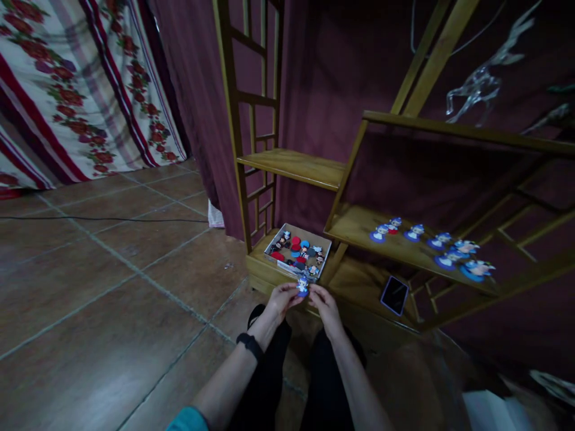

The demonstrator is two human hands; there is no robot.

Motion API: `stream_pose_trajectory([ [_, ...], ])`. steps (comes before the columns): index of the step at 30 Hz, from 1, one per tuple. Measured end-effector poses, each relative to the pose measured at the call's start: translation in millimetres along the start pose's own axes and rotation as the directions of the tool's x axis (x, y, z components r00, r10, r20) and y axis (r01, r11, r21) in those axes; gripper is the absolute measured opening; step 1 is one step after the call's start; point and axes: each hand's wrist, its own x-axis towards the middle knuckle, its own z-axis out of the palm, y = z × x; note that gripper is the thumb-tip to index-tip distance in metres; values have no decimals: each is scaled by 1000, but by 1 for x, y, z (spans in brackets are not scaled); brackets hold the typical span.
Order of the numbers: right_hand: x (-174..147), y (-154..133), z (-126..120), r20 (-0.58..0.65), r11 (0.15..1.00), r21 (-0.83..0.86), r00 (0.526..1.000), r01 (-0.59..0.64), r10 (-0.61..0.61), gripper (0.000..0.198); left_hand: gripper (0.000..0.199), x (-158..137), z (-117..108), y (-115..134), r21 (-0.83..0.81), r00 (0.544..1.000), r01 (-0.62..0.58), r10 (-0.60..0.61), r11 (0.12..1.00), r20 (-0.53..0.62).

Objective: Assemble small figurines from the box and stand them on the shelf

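Observation:
A small purple-and-white figurine (pixel 302 286) on a round purple base stands upright between my two hands. My left hand (pixel 284 299) has its fingers closed on the figurine's left side. From the right, my right hand (pixel 325 304) pinches at the edge of its base. Just beyond my hands, a shallow cardboard box (pixel 275 240) holds several more figurines and round red and blue bases. To the right, several similar figurines (pixel 414 232) stand on a wooden shelf (pixel 354 224).
A dark-screened phone or tablet (pixel 395 295) lies on the lower shelf at right. The wooden shelf unit (pixel 242 197) has another shelf board (pixel 296 166) above the box. High at right is a clear deer ornament (pixel 478 84). A black cable (pixel 112 219) crosses the tiled floor (pixel 90 299).

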Motion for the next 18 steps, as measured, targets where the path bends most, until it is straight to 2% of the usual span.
stream_pose_trajectory([
  [5, -16, 6, -6, 62, 997, 72, 998, -21, 17, 38, 10, -24, -1, -16, 17, 999, -37, 37, 999, 18],
  [9, -20, 5, -8, 40, 998, 63, 999, -19, 16, 39, 7, -36, 3, -18, 55, 992, -61, 54, 997, 110],
  [14, -20, 2, -6, 51, 1000, 7, 999, -16, 16, 36, 8, -36, 3, -22, 125, 994, -72, 62, 989, 86],
  [18, -16, 4, -6, 57, 999, -10, 998, -40, 40, 32, 16, -28, 0, -26, 136, 993, -47, 32, 990, 113],
])
